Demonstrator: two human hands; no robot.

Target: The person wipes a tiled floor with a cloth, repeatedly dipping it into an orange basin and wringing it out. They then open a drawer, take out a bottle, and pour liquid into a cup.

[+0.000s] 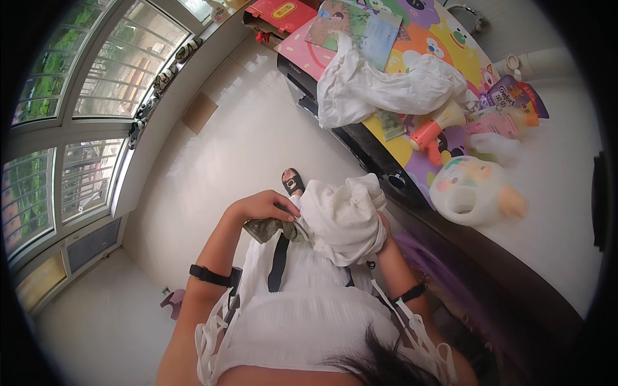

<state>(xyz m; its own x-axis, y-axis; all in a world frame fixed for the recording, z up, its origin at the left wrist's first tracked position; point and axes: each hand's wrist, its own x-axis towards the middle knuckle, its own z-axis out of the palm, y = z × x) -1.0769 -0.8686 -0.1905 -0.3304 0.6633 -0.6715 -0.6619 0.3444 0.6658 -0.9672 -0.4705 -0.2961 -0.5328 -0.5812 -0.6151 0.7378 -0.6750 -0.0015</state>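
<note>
My left hand (268, 206) grips a grey-green, lace-like cloth (270, 229), which hangs below the fingers beside the white bundle. A crumpled white cloth (343, 217) is bunched in front of my waist. My right hand (385, 230) holds this bundle from its right side, and the fingers are mostly hidden by the folds. Another white cloth (386, 89) lies across the cartoon-patterned mat (410, 159) to the front right.
The mat covers a black Haier appliance (314, 91). On it are a red-and-white megaphone (434, 132), a detergent jug (463, 190), a Comfort pouch (512, 96) and a picture sheet (357, 34). Several shoes (164, 77) line the windowsill at left. Cardboard (199, 113) lies on the floor.
</note>
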